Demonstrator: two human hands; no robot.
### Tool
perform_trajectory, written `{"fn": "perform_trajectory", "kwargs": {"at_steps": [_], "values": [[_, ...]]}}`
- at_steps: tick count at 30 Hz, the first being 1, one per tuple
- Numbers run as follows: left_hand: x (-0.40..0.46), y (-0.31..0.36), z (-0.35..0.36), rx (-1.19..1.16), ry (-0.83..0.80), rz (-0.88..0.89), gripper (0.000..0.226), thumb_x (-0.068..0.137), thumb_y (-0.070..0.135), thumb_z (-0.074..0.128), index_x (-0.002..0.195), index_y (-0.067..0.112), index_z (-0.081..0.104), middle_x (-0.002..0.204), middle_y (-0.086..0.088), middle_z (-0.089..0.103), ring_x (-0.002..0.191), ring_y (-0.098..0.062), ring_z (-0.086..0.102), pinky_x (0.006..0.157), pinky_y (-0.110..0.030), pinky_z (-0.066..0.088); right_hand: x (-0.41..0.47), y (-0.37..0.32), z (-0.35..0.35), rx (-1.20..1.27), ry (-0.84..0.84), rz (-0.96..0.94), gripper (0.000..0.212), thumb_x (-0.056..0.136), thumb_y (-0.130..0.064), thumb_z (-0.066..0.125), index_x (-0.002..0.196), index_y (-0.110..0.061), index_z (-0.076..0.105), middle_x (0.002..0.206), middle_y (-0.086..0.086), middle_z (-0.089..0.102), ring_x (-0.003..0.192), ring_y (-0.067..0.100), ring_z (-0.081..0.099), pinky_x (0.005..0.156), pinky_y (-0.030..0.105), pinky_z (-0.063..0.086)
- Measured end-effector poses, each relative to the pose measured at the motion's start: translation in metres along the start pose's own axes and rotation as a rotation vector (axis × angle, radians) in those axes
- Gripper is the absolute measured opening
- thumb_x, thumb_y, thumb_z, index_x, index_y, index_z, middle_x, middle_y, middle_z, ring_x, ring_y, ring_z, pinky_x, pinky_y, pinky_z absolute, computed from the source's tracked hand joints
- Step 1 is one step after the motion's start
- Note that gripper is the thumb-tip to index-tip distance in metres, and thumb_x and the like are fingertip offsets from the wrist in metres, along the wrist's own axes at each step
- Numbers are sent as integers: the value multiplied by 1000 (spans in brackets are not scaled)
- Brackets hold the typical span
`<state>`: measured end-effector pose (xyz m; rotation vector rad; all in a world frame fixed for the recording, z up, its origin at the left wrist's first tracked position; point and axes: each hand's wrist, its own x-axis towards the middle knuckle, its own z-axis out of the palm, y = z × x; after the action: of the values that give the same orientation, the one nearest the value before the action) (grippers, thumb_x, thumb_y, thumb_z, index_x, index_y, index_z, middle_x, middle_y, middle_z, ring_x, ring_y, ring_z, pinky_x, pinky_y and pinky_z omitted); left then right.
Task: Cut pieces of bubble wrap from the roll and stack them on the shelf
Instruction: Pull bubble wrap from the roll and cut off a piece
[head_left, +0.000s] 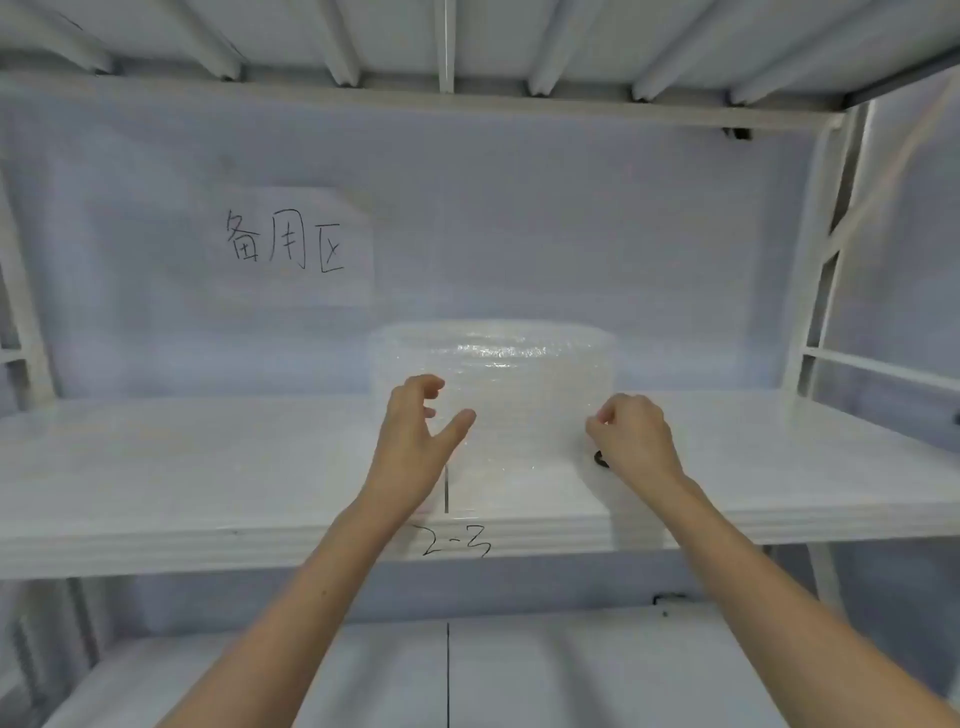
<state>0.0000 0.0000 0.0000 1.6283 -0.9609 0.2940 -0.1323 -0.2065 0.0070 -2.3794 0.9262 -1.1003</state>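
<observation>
The bubble wrap roll (493, 374) stands upright on the white shelf (208, 467), its loose sheet trailing forward for cutting. Our left hand (415, 431) is spread open beside it; our right hand (634, 436) is curled, seemingly pinching the sheet edge near a small dark object (600, 459).

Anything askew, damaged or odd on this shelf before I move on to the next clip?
Nothing stands out. The bubble wrap roll stands upright on the shelf, a loose sheet running forward from it. The left hand is open beside it; the right hand is closed, with a small dark object under it, too small to identify.
</observation>
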Motion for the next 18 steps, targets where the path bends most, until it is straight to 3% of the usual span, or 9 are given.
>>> {"fn": "perform_trajectory", "kwargs": {"at_steps": [2, 4, 7, 12, 15, 18], "values": [[0, -1, 2, -36, -13, -92, 50, 85, 32, 70, 128, 20, 45, 124, -2, 49, 102, -18, 56, 83, -25, 41, 0, 5, 1, -75, -10, 59, 31, 81, -13, 54, 54, -13, 38, 74, 8, 48, 54, 26, 46, 48, 29, 36], [-4, -6, 6, -47, -24, -152, 55, 84, 31, 72, 129, 19, 43, 124, -4, 47, 101, -19, 55, 82, -26, 41, -3, 9, 1, -160, -58, 122, 37, 84, -10, 56, 55, -13, 32, 79, 9, 42, 54, 24, 39, 44, 27, 25], [-5, -15, 9, -46, 51, -204, 58, 84, 28, 73, 130, 14, 42, 121, -5, 43, 102, -22, 52, 82, -27, 38, -5, 13, -1, -252, -110, 176, 34, 86, -15, 59, 61, -11, 37, 89, 11, 45, 68, 29, 47, 44, 26, 26], [-5, -21, 8, -83, 65, -296, 57, 84, 34, 71, 130, 18, 41, 116, -1, 51, 98, -23, 58, 80, -29, 40, -3, 16, -8, -279, -186, 243, 28, 78, -23, 63, 63, -9, 45, 68, 6, 50, 64, 27, 50, 45, 23, 30], [-4, -22, 5, -184, -54, -349, 40, 86, 34, 70, 117, 18, 52, 95, -1, 62, 73, -18, 63, 63, -24, 45, -3, 13, -14, -289, -256, 279, 20, 73, -27, 62, 71, -9, 53, 68, 4, 54, 55, 20, 49, 47, 21, 34], [0, -21, 5, -252, -168, -383, 21, 82, 29, 74, 93, 13, 68, 73, -1, 58, 53, -15, 54, 49, -24, 41, -3, 7, -26, -331, -354, 332, 12, 68, -19, 58, 75, -11, 52, 68, 3, 55, 54, 21, 51, 50, 21, 35]]}}
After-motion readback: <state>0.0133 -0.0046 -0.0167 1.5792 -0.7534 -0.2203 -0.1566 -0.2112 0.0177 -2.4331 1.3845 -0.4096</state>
